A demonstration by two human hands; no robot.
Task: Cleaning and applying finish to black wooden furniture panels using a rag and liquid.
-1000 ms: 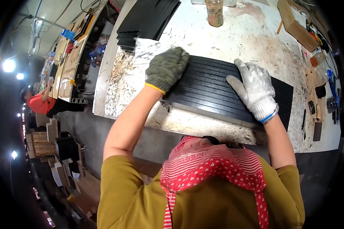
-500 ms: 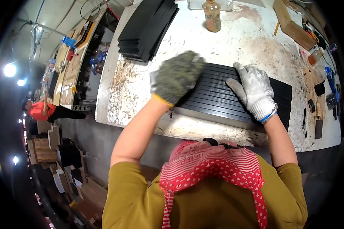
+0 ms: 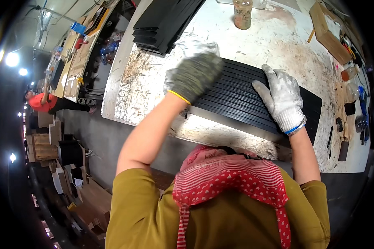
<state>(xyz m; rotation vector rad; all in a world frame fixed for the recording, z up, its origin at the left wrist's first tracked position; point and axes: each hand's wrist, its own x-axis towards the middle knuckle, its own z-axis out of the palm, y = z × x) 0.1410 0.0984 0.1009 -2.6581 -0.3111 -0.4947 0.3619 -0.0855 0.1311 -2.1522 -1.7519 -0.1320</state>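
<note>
A long black ribbed panel (image 3: pixel 241 97) lies flat on the stained white workbench (image 3: pixel 278 41). My left hand (image 3: pixel 194 76), in a dark grey glove with a yellow cuff edge, is blurred over the panel's left end and seems to press a pale cloth (image 3: pixel 195 45) there. My right hand (image 3: pixel 283 98), in a white glove with a blue cuff, lies flat with fingers spread on the panel's right half, holding it down.
A stack of black panels (image 3: pixel 166 23) lies at the bench's far left. A brown bottle (image 3: pixel 242 13) stands behind the panel. Wooden blocks (image 3: pixel 328 35) and small tools (image 3: pixel 351 95) line the right side. A person in red (image 3: pixel 43 101) stands far left among cardboard boxes (image 3: pixel 41 141).
My left hand has slid toward the panel's left end and upward, now blurred with motion. My right hand has stayed flat on the panel.
</note>
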